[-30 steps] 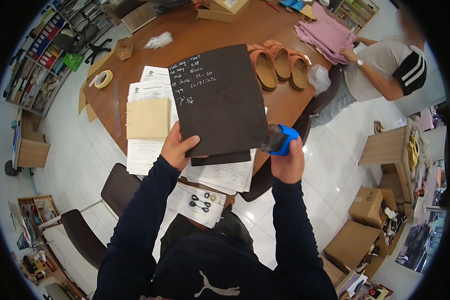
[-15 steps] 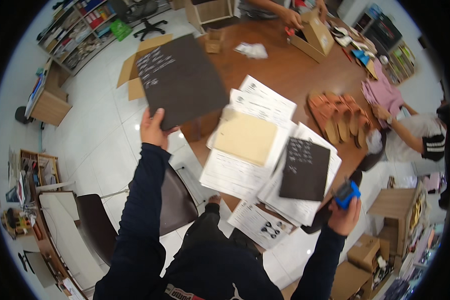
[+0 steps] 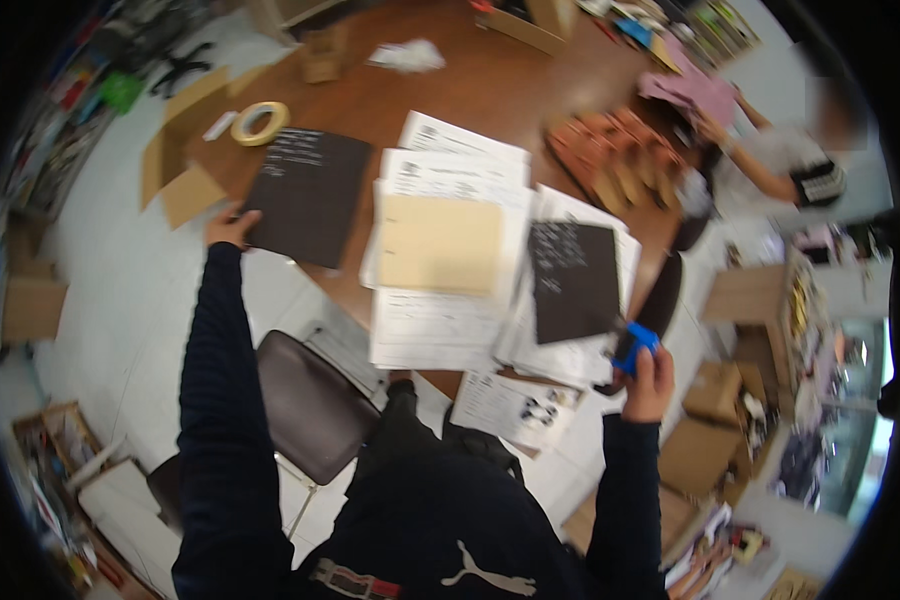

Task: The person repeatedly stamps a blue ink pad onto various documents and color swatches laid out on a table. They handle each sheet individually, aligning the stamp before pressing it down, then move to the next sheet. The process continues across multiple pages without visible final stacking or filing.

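At the tabletop (image 3: 342, 108), left grip (image 3: 232, 227) pinches the black sheet (image 3: 310, 200), now lower; right grip (image 3: 652, 384), blue stamp (image 3: 638, 347).

At left, the big black rectangular sheet (image 3: 310, 200) is overlapping the brown wooden table (image 3: 335, 115)'s edge, the round beige tape roll (image 3: 240, 127) sitting just behind. Centre now: a cream rectangular folder (image 3: 440, 243) is resting on white paper sheets (image 3: 435, 335). Rightward, a smaller black rectangular sheet (image 3: 576, 285) is lying on a second white paper stack (image 3: 540, 358), orange strapped sandals (image 3: 620, 140) lying beyond.
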A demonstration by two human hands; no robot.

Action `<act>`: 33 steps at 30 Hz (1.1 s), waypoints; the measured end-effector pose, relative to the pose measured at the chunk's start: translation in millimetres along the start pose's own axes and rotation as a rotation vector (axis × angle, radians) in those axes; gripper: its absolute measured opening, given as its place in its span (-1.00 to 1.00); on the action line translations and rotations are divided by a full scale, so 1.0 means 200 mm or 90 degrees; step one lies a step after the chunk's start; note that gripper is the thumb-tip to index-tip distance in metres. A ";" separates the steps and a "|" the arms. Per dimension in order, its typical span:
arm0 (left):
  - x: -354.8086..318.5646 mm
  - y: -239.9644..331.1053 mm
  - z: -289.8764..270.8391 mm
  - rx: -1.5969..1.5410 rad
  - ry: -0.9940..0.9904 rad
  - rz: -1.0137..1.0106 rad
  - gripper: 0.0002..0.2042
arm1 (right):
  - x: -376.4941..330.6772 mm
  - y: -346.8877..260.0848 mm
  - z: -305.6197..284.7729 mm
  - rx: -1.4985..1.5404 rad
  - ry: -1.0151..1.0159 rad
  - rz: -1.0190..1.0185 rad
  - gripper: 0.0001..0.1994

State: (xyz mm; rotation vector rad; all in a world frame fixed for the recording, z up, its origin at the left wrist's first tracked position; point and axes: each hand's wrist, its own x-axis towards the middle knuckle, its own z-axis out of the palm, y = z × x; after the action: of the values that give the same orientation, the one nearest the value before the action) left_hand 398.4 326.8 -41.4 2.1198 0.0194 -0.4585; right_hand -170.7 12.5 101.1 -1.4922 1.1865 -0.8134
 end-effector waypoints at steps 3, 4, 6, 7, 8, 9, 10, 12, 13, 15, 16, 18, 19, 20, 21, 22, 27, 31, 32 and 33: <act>-0.08 0.15 0.13 0.289 0.347 0.357 -0.57 | 0.07 0.00 -0.04 0.024 0.028 -0.035 -0.66; -0.18 0.23 0.19 0.201 0.358 0.387 -0.65 | 0.10 0.00 -0.04 -0.028 0.039 -0.051 -0.65; -0.49 0.36 0.38 0.116 0.257 0.635 -0.71 | 0.17 -0.01 -0.04 -0.153 0.007 -0.136 -0.64; -0.69 0.39 0.51 0.139 0.148 0.702 -0.76 | 0.22 -0.01 -0.03 -0.237 -0.010 -0.176 -0.64; -0.89 0.43 0.68 0.019 -0.033 0.733 -0.75 | 0.26 -0.02 -0.05 -0.388 -0.068 -0.203 -0.66; -1.11 0.46 0.82 0.127 -0.112 0.779 -0.73 | 0.31 -0.03 -0.05 -0.431 -0.128 -0.178 -0.69; -1.28 0.50 0.97 0.048 -0.229 0.819 -0.70 | 0.36 -0.03 -0.04 -0.499 -0.178 -0.262 -0.69; -1.51 0.58 1.21 0.143 -0.334 0.824 -0.48 | 0.45 -0.02 -0.04 -0.586 -0.260 -0.376 -0.69; -1.58 0.62 1.32 0.203 -0.378 0.786 -0.39 | 0.49 -0.01 -0.04 -0.605 -0.292 -0.403 -0.69; -1.64 0.69 1.47 0.289 -0.328 0.756 -0.27 | 0.54 0.01 -0.04 -0.622 -0.339 -0.444 -0.69; -1.65 0.72 1.51 0.375 -0.337 0.721 -0.21 | 0.56 0.03 -0.04 -0.623 -0.349 -0.456 -0.69; -1.64 0.74 1.55 0.477 -0.357 0.698 -0.14 | 0.62 0.09 -0.03 -0.620 -0.369 -0.480 -0.68; -1.64 0.74 1.57 0.552 -0.387 0.675 -0.11 | 0.64 0.14 0.00 -0.616 -0.380 -0.489 -0.67; -1.64 0.73 1.58 0.545 -0.375 0.675 -0.10 | 0.65 0.18 0.01 -0.630 -0.393 -0.470 -0.66; -1.64 0.72 1.59 0.546 -0.369 0.674 -0.10 | 0.66 0.22 0.01 -0.601 -0.397 -0.488 -0.66; -1.63 0.72 1.60 0.543 -0.350 0.679 -0.09 | 0.69 0.24 0.01 -0.592 -0.405 -0.491 -0.66; -1.65 0.72 1.60 0.568 -0.352 0.664 -0.07 | 0.69 0.21 0.00 -0.632 -0.437 -0.440 -0.66; -1.66 0.73 1.55 0.426 -0.253 0.697 -0.24 | 0.62 0.11 -0.20 -0.474 -0.243 -0.457 -0.67; -1.64 0.73 1.52 0.338 -0.244 0.669 -0.30 | 0.59 0.10 -0.29 -0.394 -0.175 -0.384 -0.72; -1.63 0.71 1.49 0.252 -0.234 0.638 -0.36 | 0.55 0.11 -0.37 -0.298 -0.127 -0.295 -0.71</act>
State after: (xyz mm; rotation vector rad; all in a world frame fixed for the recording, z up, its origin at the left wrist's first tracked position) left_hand 27.9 57.3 33.5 2.0656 -1.3648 -0.2307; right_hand -213.8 -114.1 89.8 -2.2332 0.9268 -0.6859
